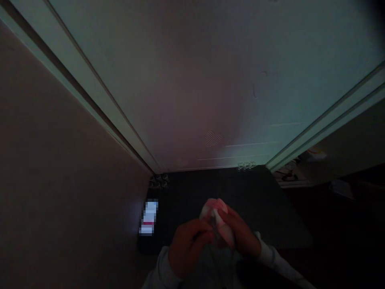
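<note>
A pale pink and whitish thing (225,234), soft-looking with rounded petal-like folds, is held between both my hands low in the view. My right hand (242,233) wraps its right side, with fingers along its upper edge. From the left, my left hand (188,245) pinches at its near middle with thumb and fingertips together. A small greyish part shows between the folds. Dim light hides what exactly this thing is.
A lit phone-like screen (148,216), blurred out, lies at the left by the wall (75,192). Under my hands is a dark mat (264,204). A pale door-like panel (180,100) stands in front. Loose items (315,154) lie at the far right.
</note>
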Available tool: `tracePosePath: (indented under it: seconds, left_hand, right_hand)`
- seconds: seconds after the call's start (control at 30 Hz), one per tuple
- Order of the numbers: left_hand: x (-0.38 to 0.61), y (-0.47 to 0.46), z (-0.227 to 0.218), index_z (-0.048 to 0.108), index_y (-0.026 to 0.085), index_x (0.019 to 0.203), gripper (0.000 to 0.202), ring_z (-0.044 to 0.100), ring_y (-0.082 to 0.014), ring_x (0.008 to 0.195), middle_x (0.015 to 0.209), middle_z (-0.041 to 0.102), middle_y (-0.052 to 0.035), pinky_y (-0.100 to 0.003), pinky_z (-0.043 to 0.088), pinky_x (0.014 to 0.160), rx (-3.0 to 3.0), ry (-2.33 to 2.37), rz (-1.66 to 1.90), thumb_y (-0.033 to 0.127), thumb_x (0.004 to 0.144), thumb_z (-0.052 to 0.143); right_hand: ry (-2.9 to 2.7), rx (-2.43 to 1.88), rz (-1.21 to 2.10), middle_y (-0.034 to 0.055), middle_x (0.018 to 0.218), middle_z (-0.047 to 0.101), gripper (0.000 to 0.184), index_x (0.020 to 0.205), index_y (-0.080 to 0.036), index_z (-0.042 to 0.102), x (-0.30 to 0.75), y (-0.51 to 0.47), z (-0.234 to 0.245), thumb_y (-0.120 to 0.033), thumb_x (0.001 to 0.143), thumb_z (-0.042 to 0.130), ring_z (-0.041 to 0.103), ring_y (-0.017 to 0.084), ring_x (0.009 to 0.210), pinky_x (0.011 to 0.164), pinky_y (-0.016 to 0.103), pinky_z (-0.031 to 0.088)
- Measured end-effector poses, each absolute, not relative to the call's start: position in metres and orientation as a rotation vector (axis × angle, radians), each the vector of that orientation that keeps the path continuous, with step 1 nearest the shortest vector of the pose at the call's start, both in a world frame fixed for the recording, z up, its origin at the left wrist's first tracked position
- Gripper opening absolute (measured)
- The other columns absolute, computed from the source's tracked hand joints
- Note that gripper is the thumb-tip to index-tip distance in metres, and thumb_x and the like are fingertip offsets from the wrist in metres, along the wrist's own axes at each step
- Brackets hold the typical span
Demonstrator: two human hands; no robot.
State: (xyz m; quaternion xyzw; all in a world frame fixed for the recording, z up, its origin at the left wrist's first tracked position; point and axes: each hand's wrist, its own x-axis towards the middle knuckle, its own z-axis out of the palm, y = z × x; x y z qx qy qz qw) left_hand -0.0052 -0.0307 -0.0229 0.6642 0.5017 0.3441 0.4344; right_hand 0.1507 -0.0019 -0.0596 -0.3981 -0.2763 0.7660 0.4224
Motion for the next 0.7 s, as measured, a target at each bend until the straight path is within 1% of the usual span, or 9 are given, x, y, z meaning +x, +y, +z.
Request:
tracePosePath:
  seconds: [0.13,0.23,0.3,0.37,0.43,0.5,0.6,0.7]
  left_hand:
    - [-0.006,-0.031,-0.024,0.062,0.019,0.079,0.022,0.062,-0.0147,0.064,0.068,0.066,-0.0007,-0.023,0.046,0.062,1.564,1.231,0.904,0.025,0.088,0.042]
    - [-0.006,-0.029,-0.026,0.059,0.018,0.080,0.029,0.061,-0.0147,0.061,0.065,0.063,-0.0004,-0.024,0.047,0.059,1.496,1.322,0.945,0.028,0.092,0.035]
    - [-0.007,-0.028,-0.027,0.059,0.018,0.086,0.025,0.061,-0.0150,0.061,0.067,0.064,-0.0008,-0.024,0.048,0.059,1.534,1.405,0.973,0.029,0.092,0.037]
    - [-0.008,-0.027,-0.030,0.059,0.018,0.098,0.019,0.062,-0.0170,0.068,0.078,0.066,-0.0035,-0.027,0.051,0.063,1.702,1.445,0.997,0.031,0.087,0.049]
    - [-0.009,-0.027,-0.034,0.058,0.020,0.107,0.028,0.062,-0.0204,0.080,0.094,0.066,-0.0077,-0.031,0.052,0.070,1.944,1.449,1.004,0.031,0.081,0.059]
    - [-0.010,-0.026,-0.038,0.059,0.023,0.111,0.030,0.061,-0.0222,0.088,0.104,0.063,-0.0096,-0.034,0.053,0.074,2.152,1.463,0.980,0.028,0.081,0.060]
    - [-0.010,-0.026,-0.042,0.060,0.024,0.110,0.026,0.061,-0.0208,0.087,0.101,0.063,-0.0088,-0.032,0.054,0.072,2.325,1.493,0.933,0.021,0.086,0.052]
    - [-0.011,-0.025,-0.045,0.060,0.021,0.108,0.023,0.061,-0.0197,0.085,0.095,0.064,-0.0085,-0.032,0.055,0.071,2.407,1.484,0.936,0.021,0.089,0.047]
  right_hand:
    - [-0.646,-1.021,1.922,0.0022,0.072,0.066,0.030,0.084,-0.018,0.065,0.146,-0.001,-0.056,-0.045,0.070,0.066,0.060,0.018,0.068,0.064,0.027,0.047]
    - [-0.606,-1.026,1.915,0.0021,0.071,0.065,0.031,0.080,-0.018,0.065,0.145,0.001,-0.057,-0.047,0.068,0.068,0.059,0.018,0.066,0.062,0.027,0.047]
    - [-0.587,-0.994,1.911,0.0023,0.072,0.065,0.031,0.081,-0.017,0.064,0.145,0.003,-0.059,-0.046,0.070,0.067,0.059,0.017,0.066,0.063,0.027,0.047]
    - [-0.560,-0.970,1.903,0.0026,0.076,0.065,0.030,0.084,-0.016,0.062,0.145,0.004,-0.060,-0.044,0.073,0.065,0.059,0.017,0.068,0.066,0.028,0.047]
    - [-0.526,-0.971,1.903,0.0025,0.077,0.065,0.029,0.086,-0.017,0.061,0.145,0.004,-0.059,-0.043,0.074,0.064,0.059,0.016,0.069,0.064,0.027,0.046]
    - [-0.483,-0.959,1.916,0.0018,0.075,0.065,0.028,0.086,-0.018,0.060,0.143,0.004,-0.055,-0.043,0.073,0.065,0.059,0.016,0.068,0.062,0.026,0.045]
    - [-0.456,-0.915,1.947,0.0007,0.069,0.064,0.027,0.082,-0.018,0.060,0.141,0.004,-0.050,-0.042,0.072,0.066,0.058,0.016,0.064,0.061,0.025,0.044]
    - [-0.458,-0.896,1.952,0.0008,0.068,0.063,0.025,0.079,-0.017,0.060,0.140,0.004,-0.050,-0.041,0.073,0.065,0.057,0.015,0.064,0.063,0.026,0.044]
